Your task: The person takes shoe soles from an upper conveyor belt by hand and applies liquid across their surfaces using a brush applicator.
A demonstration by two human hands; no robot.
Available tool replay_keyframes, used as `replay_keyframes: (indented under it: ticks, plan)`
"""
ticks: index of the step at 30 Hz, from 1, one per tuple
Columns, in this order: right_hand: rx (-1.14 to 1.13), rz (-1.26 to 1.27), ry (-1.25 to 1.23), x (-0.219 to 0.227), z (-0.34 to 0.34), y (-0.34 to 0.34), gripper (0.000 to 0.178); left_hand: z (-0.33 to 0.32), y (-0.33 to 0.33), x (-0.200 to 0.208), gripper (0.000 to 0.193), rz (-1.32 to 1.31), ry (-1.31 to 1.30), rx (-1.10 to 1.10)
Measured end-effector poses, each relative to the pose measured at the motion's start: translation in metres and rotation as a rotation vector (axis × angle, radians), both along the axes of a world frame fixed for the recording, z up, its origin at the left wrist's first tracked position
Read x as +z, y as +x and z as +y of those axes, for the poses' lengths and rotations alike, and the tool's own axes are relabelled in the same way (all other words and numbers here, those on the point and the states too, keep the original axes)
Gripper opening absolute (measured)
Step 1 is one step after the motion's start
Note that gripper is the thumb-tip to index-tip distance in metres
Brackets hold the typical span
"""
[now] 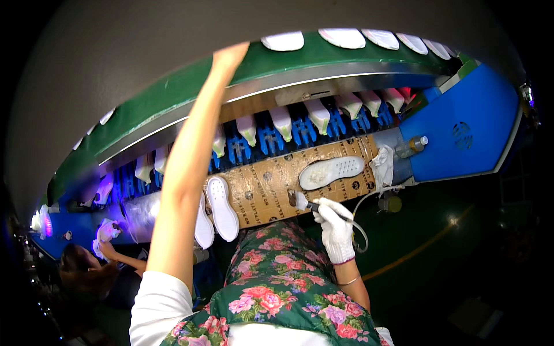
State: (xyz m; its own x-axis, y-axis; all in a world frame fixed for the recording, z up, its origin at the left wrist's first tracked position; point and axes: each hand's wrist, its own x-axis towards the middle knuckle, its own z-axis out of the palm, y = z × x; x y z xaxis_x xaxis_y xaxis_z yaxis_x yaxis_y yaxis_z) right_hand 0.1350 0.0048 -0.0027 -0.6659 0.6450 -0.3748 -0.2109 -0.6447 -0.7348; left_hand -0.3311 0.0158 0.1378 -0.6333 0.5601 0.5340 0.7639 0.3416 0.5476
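My bare left hand point(231, 56) reaches up to the upper green belt, its fingers cut off by the dark edge above. Close to it on the belt lies a white shoe sole point(283, 41). My right hand point(336, 229), in a white glove, is closed around the handle of a flat brush point(299, 200). The brush's head is over the cardboard-covered bench point(262, 193), apart from an off-white shoe sole point(332, 172) that looks wet inside. To the left, a clean white sole point(223, 209) lies beside a second white sole point(203, 226), partly hidden by my left arm.
Below the belt, white and pink shoe uppers point(281, 123) hang toe-down among blue holders point(270, 140). A clear bottle point(412, 145) and a crumpled white cloth point(382, 166) are at the bench's right end. A thin hose point(363, 230) loops behind my right hand. Another person point(86, 271) works at far left.
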Motion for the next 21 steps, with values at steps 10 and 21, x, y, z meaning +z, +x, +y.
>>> replay_keyframes:
  ticks: [10,21]
  plan:
    - [0.095,0.341,-0.445,0.035,0.011,-0.056,0.030,-0.187,0.028,0.008,0.027,0.239,-0.209,0.251]
    - [0.257,0.350,-0.479,0.077,-0.013,-0.089,0.035,-0.205,0.297,-0.057,0.013,-1.030,0.530,-0.050]
